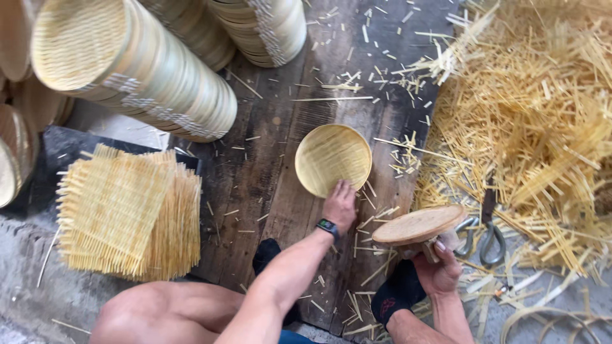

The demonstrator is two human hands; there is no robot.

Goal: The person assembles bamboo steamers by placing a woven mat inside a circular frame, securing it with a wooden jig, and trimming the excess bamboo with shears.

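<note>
Left hand [340, 205], fingers spread on the round woven bamboo tray [333, 159] lying on the plank floor [268, 185]; right hand [440, 264], fingers wrapped around the round wooden disc [419, 224], held above the planks; trimming stage, apparently.

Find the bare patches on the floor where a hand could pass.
Barest: dark planks between woven square mats and round tray touched by left hand. Crowded: strip heap; stacked trays. Right hand holds wooden disc.

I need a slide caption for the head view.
Left hand touches a round woven tray; right hand holds a wooden disc.
</note>
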